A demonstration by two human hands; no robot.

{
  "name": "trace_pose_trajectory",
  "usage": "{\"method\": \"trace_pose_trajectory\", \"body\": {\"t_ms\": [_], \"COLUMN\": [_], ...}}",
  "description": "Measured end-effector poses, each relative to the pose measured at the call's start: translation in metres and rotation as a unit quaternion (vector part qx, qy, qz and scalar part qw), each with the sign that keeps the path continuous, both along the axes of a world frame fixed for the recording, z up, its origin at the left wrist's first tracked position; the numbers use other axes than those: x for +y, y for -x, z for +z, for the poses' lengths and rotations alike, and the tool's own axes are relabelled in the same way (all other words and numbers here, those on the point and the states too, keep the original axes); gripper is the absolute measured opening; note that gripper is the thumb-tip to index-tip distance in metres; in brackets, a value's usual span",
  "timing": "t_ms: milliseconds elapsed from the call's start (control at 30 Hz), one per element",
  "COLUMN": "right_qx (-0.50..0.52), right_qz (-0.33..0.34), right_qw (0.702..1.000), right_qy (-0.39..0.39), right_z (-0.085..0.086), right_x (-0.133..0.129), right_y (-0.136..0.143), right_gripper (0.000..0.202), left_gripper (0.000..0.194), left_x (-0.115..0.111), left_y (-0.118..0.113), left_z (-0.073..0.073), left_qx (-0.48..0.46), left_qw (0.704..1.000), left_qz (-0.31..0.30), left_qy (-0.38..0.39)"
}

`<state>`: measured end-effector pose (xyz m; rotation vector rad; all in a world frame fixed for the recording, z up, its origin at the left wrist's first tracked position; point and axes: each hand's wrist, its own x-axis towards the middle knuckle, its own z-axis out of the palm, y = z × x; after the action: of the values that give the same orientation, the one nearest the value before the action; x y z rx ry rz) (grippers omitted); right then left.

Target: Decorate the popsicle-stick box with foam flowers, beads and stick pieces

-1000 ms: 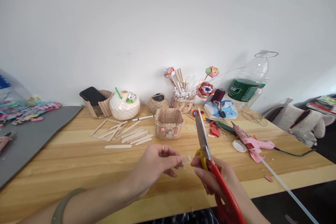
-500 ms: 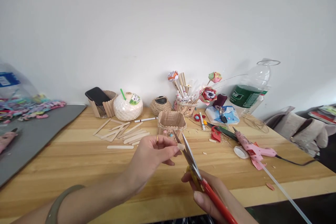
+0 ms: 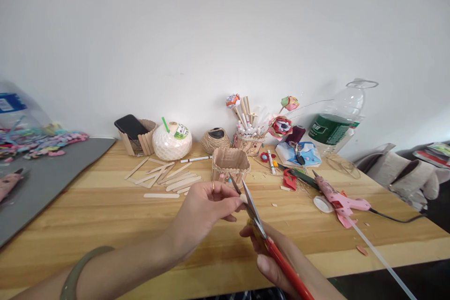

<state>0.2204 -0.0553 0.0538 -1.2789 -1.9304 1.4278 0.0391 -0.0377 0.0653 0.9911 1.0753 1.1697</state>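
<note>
Left forearm slants in from lower left; your left hand point(image 3: 207, 208) sits above the worktop point(image 3: 116, 218), fingers pinched narrow on a pale chip point(image 3: 243, 198). Your right hand point(image 3: 276, 262) wraps its fingers round the handles of the scissors point(image 3: 284, 265). Blades parted, pointing away and leftward; chip between or against them, cannot tell which. Wooden box point(image 3: 228, 169) upright just beyond, bottom hidden. Behind it, a pot point(image 3: 250, 145) packed with paper rolls point(image 3: 248, 129) and sticks point(image 3: 245, 105). Farther left, a holder point(image 3: 146, 144) with a phone point(image 3: 131, 126) leaning in it.
</note>
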Motion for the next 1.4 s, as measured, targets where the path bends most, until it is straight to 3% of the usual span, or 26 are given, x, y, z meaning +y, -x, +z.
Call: {"method": "trace_pose_trajectory", "body": {"t_ms": [600, 933, 1400], "right_qx": [-0.053, -0.038, -0.057], "right_qz": [0.007, 0.035, 0.01], "right_qw": [0.997, 0.998, 0.997], "right_qy": [-0.06, -0.046, -0.057], "right_z": [0.001, -0.017, -0.01], "right_x": [0.001, 0.014, 0.01], "right_y": [0.001, 0.003, 0.006], "right_gripper": [0.064, 0.074, 0.073], "left_gripper": [0.01, 0.008, 0.009], "left_x": [0.002, 0.0, -0.002], "left_y": [0.0, -0.001, -0.003], "left_z": [-0.001, -0.001, 0.0], "left_qx": [0.001, -0.015, -0.024], "left_qw": [1.0, 1.0, 0.999], "left_qz": [-0.006, 0.001, 0.023], "left_qy": [0.009, 0.008, 0.02]}}
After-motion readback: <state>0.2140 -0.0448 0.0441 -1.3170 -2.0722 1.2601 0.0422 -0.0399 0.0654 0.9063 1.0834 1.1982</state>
